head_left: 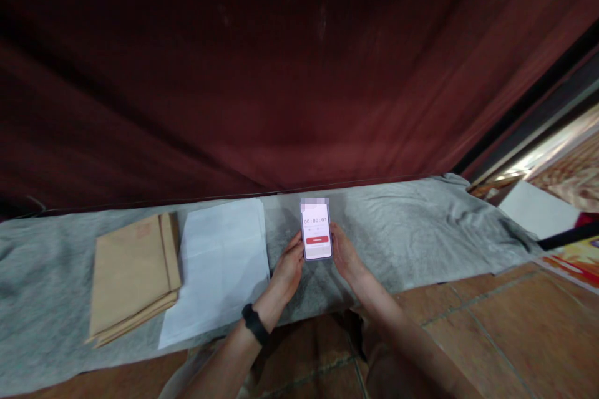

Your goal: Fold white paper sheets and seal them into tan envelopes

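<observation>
A smartphone (317, 230) is held upright between my two hands, its lit screen showing a timer at 00:00:01 above a red button. My left hand (289, 267) grips its left edge, with a black watch (255, 324) on the wrist. Along the right edge, my right hand (345, 252) has its fingers closed on the phone. Left of my left forearm lie white paper sheets (219, 268). Beside them is a stack of brown envelopes (133, 274), partly next to the paper's left edge.
A grey cloth (397, 230) covers the long low surface under these things. Dark red fabric (299, 87) hangs behind it. Brown floor tiles (528, 318) show in front. At the far right are a white board (538, 207) and a colourful printed item (578, 262).
</observation>
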A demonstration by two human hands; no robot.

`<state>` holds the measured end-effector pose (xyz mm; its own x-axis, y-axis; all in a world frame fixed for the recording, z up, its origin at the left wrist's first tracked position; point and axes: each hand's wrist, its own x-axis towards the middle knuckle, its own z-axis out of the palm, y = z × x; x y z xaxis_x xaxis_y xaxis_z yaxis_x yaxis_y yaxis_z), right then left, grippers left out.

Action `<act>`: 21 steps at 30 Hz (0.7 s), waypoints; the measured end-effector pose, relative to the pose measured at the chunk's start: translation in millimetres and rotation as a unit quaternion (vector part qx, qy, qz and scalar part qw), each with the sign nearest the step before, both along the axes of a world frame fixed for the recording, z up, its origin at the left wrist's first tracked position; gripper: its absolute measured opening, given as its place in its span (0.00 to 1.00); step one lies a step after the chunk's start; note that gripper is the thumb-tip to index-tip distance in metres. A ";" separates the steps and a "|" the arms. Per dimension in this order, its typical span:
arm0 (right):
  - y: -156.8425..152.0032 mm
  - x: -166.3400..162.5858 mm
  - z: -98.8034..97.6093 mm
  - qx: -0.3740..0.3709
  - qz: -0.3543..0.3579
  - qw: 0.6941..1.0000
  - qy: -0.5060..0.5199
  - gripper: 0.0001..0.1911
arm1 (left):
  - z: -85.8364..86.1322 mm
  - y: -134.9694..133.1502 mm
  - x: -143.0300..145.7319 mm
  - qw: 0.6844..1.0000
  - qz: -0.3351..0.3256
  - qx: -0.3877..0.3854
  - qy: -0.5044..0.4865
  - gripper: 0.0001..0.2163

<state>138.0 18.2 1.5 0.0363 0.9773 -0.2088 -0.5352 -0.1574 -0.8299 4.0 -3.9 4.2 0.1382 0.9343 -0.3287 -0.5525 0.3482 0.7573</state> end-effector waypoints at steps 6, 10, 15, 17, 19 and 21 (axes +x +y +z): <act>0.2 0.7 -0.6 0.001 -0.002 1.000 -0.001 0.14 | 1.6 -0.4 0.3 1.000 -0.001 -0.001 0.000 0.23; -0.1 0.4 -1.4 -0.002 -0.006 1.000 0.004 0.13 | 3.4 -0.8 0.3 1.000 -0.002 0.003 -0.002 0.22; -0.6 0.8 -1.5 -0.005 0.004 1.000 0.002 0.15 | 4.3 -0.8 0.7 1.000 -0.007 0.012 -0.003 0.21; -0.6 1.5 -1.0 -0.006 0.010 1.000 -0.005 0.16 | 4.4 -0.9 0.9 1.000 -0.010 0.014 0.002 0.21; -0.3 2.0 -0.6 -0.004 0.014 1.000 -0.009 0.16 | 4.4 -1.3 1.0 1.000 -0.013 0.015 0.004 0.21; -0.1 2.3 -0.4 0.000 0.012 1.000 -0.006 0.15 | 4.6 -1.9 1.1 1.000 -0.011 0.016 0.002 0.22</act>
